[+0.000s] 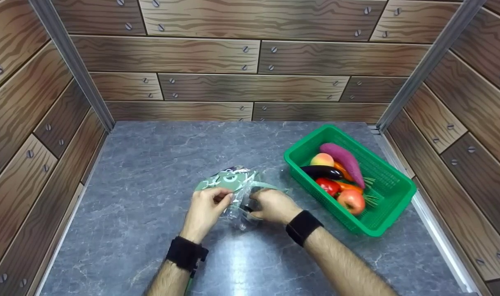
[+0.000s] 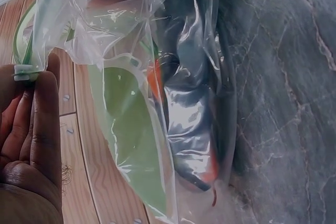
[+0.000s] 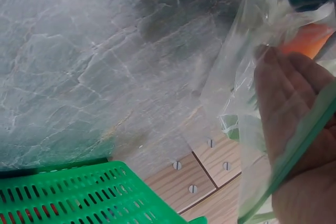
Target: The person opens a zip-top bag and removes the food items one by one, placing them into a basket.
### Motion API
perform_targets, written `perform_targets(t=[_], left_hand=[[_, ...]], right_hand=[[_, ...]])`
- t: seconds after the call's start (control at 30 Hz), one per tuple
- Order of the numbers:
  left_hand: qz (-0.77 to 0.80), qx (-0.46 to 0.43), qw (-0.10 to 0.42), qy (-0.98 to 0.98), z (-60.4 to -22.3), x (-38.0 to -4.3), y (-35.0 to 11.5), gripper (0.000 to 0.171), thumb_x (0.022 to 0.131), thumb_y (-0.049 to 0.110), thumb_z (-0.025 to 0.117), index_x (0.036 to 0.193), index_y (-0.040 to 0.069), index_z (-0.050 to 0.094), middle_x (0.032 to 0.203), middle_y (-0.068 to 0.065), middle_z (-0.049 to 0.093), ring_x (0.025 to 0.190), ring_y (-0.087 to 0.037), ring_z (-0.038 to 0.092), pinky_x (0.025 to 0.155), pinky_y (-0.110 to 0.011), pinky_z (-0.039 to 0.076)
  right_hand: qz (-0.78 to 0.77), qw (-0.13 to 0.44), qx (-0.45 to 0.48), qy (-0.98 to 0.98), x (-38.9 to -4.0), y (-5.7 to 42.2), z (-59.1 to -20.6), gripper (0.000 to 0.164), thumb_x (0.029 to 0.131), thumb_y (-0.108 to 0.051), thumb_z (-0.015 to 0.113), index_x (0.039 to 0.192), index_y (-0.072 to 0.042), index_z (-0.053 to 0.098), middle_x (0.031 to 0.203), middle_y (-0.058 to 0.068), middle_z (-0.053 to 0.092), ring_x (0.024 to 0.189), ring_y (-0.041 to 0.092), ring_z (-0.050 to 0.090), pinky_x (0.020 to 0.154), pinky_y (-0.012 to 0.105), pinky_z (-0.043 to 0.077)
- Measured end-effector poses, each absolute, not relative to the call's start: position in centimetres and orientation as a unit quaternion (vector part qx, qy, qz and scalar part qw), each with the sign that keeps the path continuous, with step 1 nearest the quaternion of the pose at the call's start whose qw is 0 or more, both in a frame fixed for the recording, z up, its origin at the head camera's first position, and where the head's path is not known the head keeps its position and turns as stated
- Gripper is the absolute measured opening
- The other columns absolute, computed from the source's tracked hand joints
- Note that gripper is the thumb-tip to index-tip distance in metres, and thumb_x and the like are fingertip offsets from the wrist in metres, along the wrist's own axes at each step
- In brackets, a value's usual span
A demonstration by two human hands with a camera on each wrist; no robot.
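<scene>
A clear zip bag (image 1: 228,179) with green print lies in the middle of the table, its mouth towards the person. My left hand (image 1: 209,203) pinches the bag's zip edge (image 2: 29,72) between thumb and fingertips. My right hand (image 1: 274,204) reaches inside the mouth, with the green zip strip (image 3: 304,145) crossing over it. Its fingers (image 3: 278,85) are extended behind the clear film, beside an orange item (image 3: 307,40). A long, dark, glossy item (image 2: 189,77) shows through the plastic in the left wrist view, with a reddish end and a thin stem by it.
To the right stands a green basket (image 1: 381,228). In it lie a purple sweet potato (image 1: 342,158), an eggplant (image 1: 322,172), a peach (image 1: 322,159), a red tomato (image 1: 328,186), an apple (image 1: 352,201) and orange carrots (image 1: 348,187). Wood-patterned walls (image 1: 250,57) enclose the grey table (image 1: 143,164).
</scene>
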State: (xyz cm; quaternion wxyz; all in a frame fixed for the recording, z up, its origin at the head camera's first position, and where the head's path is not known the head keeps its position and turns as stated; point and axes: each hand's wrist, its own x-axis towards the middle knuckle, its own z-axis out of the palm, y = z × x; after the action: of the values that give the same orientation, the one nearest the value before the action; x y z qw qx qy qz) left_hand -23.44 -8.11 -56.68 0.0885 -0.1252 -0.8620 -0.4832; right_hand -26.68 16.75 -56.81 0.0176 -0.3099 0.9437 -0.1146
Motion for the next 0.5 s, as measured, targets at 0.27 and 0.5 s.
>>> perform_targets(t=[0.27, 0.5], left_hand=[[-0.483, -0.127, 0.074, -0.863, -57.0, -23.2, -7.9, 0.011, 0.107, 0.013, 0.085, 0.115, 0.008, 0.09, 0.102, -0.008, 0.09, 0.088, -0.015, 0.083, 0.08, -0.026, 0.072], [-0.481, -0.125, 0.073, -0.865, -57.1, -23.2, -7.8, 0.011, 0.107, 0.013, 0.085, 0.115, 0.008, 0.09, 0.102, -0.007, 0.09, 0.088, -0.015, 0.083, 0.081, -0.027, 0.072]], right_hand=[[-0.116, 0.005, -0.28, 0.953, -25.8, 16.1, -58.0, 0.029, 0.093, -0.031, 0.094, 0.091, -0.013, 0.071, 0.077, -0.005, 0.062, 0.066, 0.013, 0.056, 0.06, 0.047, 0.063], [-0.106, -0.042, -0.27, 0.956, -25.6, 15.9, -59.2, 0.031, 0.091, -0.026, 0.097, 0.101, -0.011, 0.073, 0.088, 0.005, 0.079, 0.074, 0.025, 0.076, 0.062, 0.05, 0.067]])
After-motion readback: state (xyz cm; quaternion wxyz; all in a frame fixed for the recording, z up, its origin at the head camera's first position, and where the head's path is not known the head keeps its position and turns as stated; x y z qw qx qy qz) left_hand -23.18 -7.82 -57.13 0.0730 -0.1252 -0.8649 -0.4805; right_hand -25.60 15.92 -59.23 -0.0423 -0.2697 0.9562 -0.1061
